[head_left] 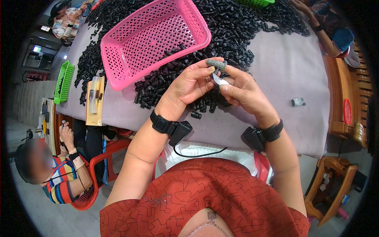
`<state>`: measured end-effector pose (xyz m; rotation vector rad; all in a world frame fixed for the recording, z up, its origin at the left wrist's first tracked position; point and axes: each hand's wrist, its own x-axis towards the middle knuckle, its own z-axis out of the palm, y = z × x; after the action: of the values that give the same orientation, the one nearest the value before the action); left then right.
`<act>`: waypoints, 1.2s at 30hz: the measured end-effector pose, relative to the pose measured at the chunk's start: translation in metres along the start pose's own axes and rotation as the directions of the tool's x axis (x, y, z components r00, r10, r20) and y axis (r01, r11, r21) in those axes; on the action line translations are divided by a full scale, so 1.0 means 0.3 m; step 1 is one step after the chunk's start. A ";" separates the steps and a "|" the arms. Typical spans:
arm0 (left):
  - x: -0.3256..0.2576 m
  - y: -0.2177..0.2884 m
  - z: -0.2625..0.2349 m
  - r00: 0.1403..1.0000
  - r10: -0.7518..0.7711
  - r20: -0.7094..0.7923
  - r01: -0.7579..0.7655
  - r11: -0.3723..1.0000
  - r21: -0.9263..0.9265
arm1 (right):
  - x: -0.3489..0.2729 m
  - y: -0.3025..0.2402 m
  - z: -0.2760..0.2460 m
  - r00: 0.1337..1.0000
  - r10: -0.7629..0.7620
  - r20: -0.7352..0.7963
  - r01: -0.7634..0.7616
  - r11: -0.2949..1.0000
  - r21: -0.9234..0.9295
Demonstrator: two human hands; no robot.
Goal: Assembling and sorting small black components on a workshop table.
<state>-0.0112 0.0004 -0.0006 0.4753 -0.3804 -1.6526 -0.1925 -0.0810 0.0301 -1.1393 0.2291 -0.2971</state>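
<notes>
Above the near edge of the table my two hands meet, fingers closed in pinches. My right hand (246,89) grips a small shiny blade-like piece (220,80) between thumb and fingers. Its tip points toward the fingertips of my left hand (189,83). A grey textured sleeve (216,64) covers the tip of my left index finger. Whatever the left fingers pinch is too small and hidden to name. Behind and under the hands lies a wide heap of small black plastic parts (229,23). Dark bands with boxy devices circle both wrists.
A pink perforated basket (118,75) sits tilted on the heap. To the left are a green basket (64,83) and a yellow card with a clear tube (94,100). A small grey wrapped piece (298,102) lies at the right. Other people sit around the cloth-covered table (276,71).
</notes>
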 end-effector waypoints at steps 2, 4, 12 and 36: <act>0.002 -0.001 -0.007 1.000 0.007 -0.004 -0.007 1.000 0.012 | 0.001 -0.001 0.000 1.000 0.014 -0.005 -0.014 1.000 0.001; 0.001 0.000 0.000 1.000 0.003 -0.019 -0.002 1.000 0.030 | -0.001 -0.006 0.006 1.000 0.016 -0.015 -0.016 1.000 -0.007; 0.003 -0.002 -0.002 1.000 -0.003 -0.027 0.003 1.000 0.016 | 0.001 -0.001 -0.003 1.000 0.006 -0.013 -0.006 1.000 -0.008; -0.002 0.003 0.002 0.999 -0.004 0.040 0.003 1.000 0.020 | 0.003 0.003 -0.003 1.000 0.018 -0.023 -0.016 0.997 0.080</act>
<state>-0.0106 0.0008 0.0004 0.4589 -0.4263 -1.6651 -0.1917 -0.0818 0.0291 -1.0551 0.2452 -0.3022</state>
